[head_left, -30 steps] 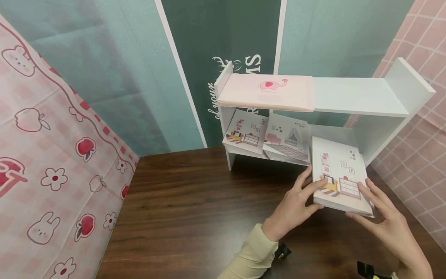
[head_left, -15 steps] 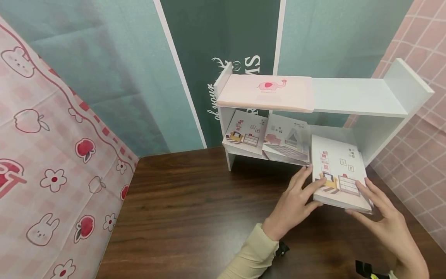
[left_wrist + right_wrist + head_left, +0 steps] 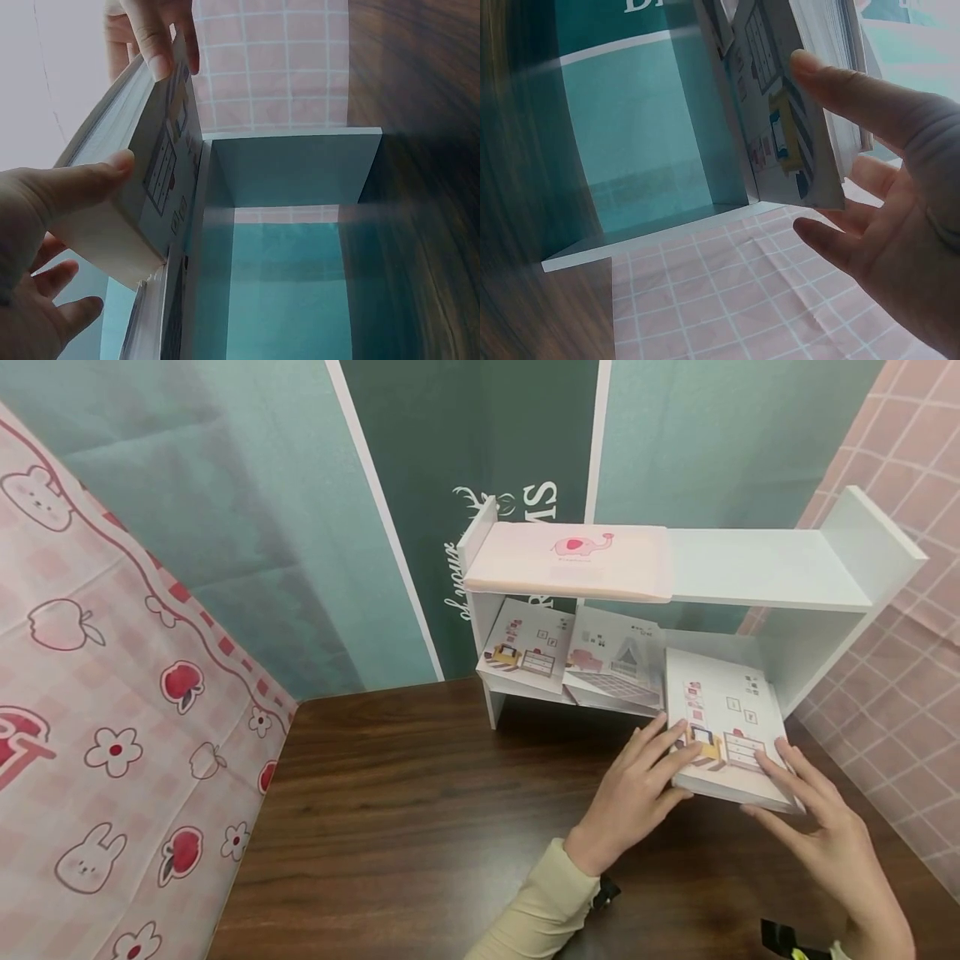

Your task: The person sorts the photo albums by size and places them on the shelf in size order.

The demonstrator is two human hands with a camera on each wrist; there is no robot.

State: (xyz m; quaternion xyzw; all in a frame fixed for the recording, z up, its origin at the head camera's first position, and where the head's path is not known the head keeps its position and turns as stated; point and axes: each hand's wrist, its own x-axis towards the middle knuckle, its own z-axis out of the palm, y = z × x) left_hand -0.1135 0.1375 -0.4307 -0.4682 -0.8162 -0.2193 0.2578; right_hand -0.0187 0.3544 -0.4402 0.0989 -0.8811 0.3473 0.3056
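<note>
A thick white book (image 3: 720, 710), its cover printed with a yellow armchair and a dresser, lies partly on the right end of the lower shelf, its near end jutting out. My left hand (image 3: 626, 793) holds its near left corner, fingers on the cover and side, thumb at the front edge. At the opposite corner my right hand (image 3: 828, 827) grips it, fingertips on the cover and thumb along the near edge. In the left wrist view the book (image 3: 154, 187) shows its page edges between both hands. The right wrist view has my right hand (image 3: 900, 172) beside the book's corner.
The white two-tier shelf (image 3: 813, 635) also bears a dresser-print book (image 3: 532, 639) and a canopy-print book (image 3: 615, 652) on its lower tier. A pink elephant-print packet (image 3: 570, 560) lies on top. Pink tiled cloth (image 3: 900, 710) hangs close on the right, above the wooden table (image 3: 390, 827).
The book has slid a little farther back onto the lower shelf, and both hands have moved with it. Other books and the packet stay put.
</note>
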